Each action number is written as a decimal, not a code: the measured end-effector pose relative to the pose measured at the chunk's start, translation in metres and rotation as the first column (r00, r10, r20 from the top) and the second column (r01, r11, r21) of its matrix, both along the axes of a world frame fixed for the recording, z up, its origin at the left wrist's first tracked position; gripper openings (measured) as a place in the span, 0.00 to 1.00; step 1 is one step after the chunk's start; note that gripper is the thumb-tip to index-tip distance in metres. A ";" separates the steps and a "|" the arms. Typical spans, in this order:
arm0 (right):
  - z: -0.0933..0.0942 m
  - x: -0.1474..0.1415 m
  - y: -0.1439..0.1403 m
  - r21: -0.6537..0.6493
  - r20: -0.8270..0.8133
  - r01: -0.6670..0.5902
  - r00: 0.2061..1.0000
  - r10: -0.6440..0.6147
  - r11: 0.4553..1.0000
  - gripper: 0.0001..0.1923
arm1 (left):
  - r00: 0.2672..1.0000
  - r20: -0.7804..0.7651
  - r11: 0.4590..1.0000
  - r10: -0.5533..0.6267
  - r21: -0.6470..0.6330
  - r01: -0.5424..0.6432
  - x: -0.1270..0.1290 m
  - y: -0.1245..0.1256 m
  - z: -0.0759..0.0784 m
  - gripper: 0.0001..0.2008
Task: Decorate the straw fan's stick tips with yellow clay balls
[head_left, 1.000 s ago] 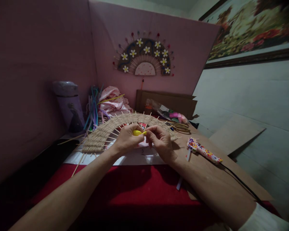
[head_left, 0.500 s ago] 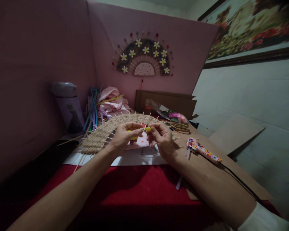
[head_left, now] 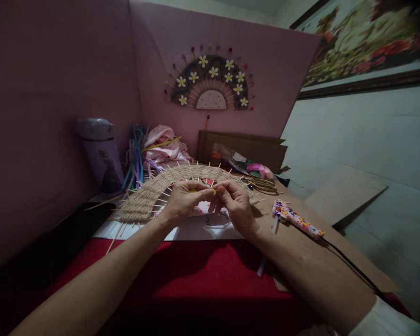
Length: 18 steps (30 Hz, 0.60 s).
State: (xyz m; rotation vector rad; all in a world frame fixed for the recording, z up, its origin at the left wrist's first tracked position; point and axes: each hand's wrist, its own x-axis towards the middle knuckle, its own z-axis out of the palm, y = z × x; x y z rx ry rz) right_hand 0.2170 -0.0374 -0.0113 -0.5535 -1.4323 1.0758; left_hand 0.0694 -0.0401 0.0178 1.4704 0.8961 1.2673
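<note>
My left hand (head_left: 188,199) and my right hand (head_left: 234,203) meet fingertip to fingertip over the middle of the work. Both are closed in a pinch on a small yellow strip (head_left: 214,192), mostly hidden by the fingers. Behind and under them arches a half-ring fan (head_left: 145,196) woven from tan cord, with thin wooden sticks poking out along both edges. Inside the arch, partly covered by my hands, lies a pink dotted half-circle piece (head_left: 203,207).
A flower-patterned glue gun (head_left: 297,219) lies right, its black cable trailing off. Scissors (head_left: 264,185) and a plastic packet (head_left: 241,161) lie behind. Coloured strips (head_left: 137,149), pink cloth (head_left: 166,147) and a purple tumbler (head_left: 101,156) stand back left. A finished flowered fan (head_left: 210,79) hangs above.
My fingers have drawn closer together, and less of the yellow strip shows between them. The view has shifted slightly; the fan and tools stay in place.
</note>
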 end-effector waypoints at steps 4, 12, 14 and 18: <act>0.000 0.000 -0.002 0.054 0.018 0.061 0.998 -0.062 0.997 0.12 | 0.999 0.048 0.998 -0.016 -0.058 0.019 -0.003 0.001 0.000 0.16; -0.001 0.000 0.000 0.102 0.042 0.174 0.983 -0.179 0.979 0.11 | 0.985 0.137 0.966 -0.108 -0.221 0.137 -0.005 0.005 -0.006 0.21; -0.001 0.000 0.001 0.123 0.025 0.185 0.982 -0.189 0.975 0.10 | 0.981 0.137 0.948 -0.140 -0.269 0.173 -0.006 0.005 -0.007 0.20; -0.002 0.000 0.002 0.204 0.046 0.209 0.974 -0.223 0.956 0.08 | 0.973 0.141 0.931 -0.183 -0.292 0.218 -0.007 0.006 -0.008 0.18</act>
